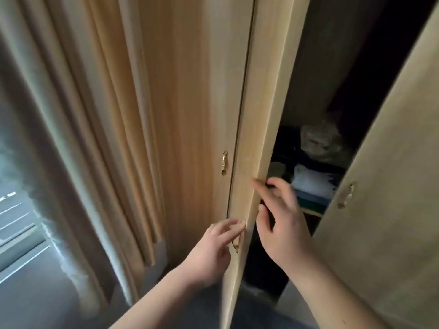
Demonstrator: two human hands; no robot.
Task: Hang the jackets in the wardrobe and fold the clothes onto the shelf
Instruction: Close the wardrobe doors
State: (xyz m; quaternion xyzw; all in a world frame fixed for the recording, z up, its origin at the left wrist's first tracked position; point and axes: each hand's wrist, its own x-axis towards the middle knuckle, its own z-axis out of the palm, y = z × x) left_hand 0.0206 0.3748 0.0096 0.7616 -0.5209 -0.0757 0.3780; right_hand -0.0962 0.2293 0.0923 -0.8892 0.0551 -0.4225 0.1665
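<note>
A light wooden wardrobe stands in front of me with its middle door (259,119) partly ajar and its right door (392,186) swung open. My left hand (213,245) rests with spread fingers on the middle door's face, beside its gold handle (236,245). My right hand (282,222) curls its fingers around the inner edge of that door. In the dark gap a shelf (313,212) carries folded clothes (311,184), white on top of blue and green. A crumpled grey-green garment (320,143) lies higher up behind them. No jacket is in view.
The wardrobe's left door (190,115) is closed and has a gold handle (224,162). Beige curtains (95,138) hang at the left beside a window (16,222). Grey floor (35,300) lies below.
</note>
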